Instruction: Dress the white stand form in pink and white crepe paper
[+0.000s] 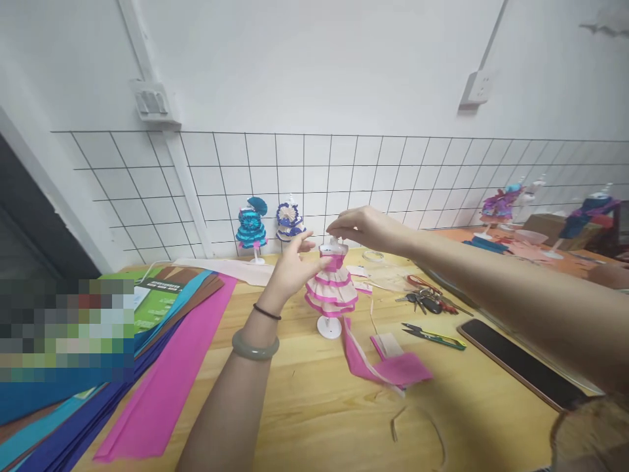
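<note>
A small white dress form (pixel 329 326) stands upright on its round base, dressed in a tiered cream dress (pixel 331 292) with pink edging and a pink bodice. My left hand (pixel 297 262) is at the left of the bodice, its fingers apart and its thumb at the pink paper. Above the neck of the form, my right hand (pixel 361 224) reaches in from the right, palm down with fingers stretched out; whether its fingertips touch the neck I cannot tell. In front of the base lies a pink strip with a cream edge (pixel 388 368).
Yellow-handled thread snips (pixel 435 335), keys (pixel 425 301) and a phone (pixel 523 364) lie at the right. Folded pink paper (pixel 181 367) and several coloured sheets cover the left. Behind stand a blue-dressed form (pixel 251 229) and a cream-and-navy one (pixel 289 219), near the gridded wall.
</note>
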`<control>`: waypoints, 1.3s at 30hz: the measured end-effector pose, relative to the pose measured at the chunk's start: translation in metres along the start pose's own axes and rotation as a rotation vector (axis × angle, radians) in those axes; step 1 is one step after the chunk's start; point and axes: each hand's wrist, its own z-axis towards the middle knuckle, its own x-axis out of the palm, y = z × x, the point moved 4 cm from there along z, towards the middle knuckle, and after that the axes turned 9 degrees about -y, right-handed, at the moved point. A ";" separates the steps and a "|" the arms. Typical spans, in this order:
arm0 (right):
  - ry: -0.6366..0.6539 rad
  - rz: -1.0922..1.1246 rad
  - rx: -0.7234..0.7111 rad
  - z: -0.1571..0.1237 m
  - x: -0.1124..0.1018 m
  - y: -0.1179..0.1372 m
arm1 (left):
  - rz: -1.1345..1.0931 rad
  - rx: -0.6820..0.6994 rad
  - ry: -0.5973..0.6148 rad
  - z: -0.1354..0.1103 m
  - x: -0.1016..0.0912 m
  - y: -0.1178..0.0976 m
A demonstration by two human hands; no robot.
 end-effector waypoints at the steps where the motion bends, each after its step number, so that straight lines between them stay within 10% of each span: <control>1: -0.005 0.005 -0.008 0.001 0.001 0.004 | -0.046 -0.021 0.048 -0.001 0.005 0.003; 11: -0.032 0.031 -0.003 0.000 0.002 0.014 | -0.273 0.028 0.029 -0.014 0.032 -0.001; 18: -0.205 0.475 0.381 -0.021 0.012 -0.005 | -0.241 0.043 0.014 -0.013 0.027 0.000; 26: -0.074 0.813 0.513 -0.047 0.044 -0.009 | -0.312 -0.006 0.043 -0.011 0.028 0.006; 39: -0.223 0.265 0.197 -0.043 0.045 -0.001 | -0.230 0.064 0.054 -0.010 0.029 0.011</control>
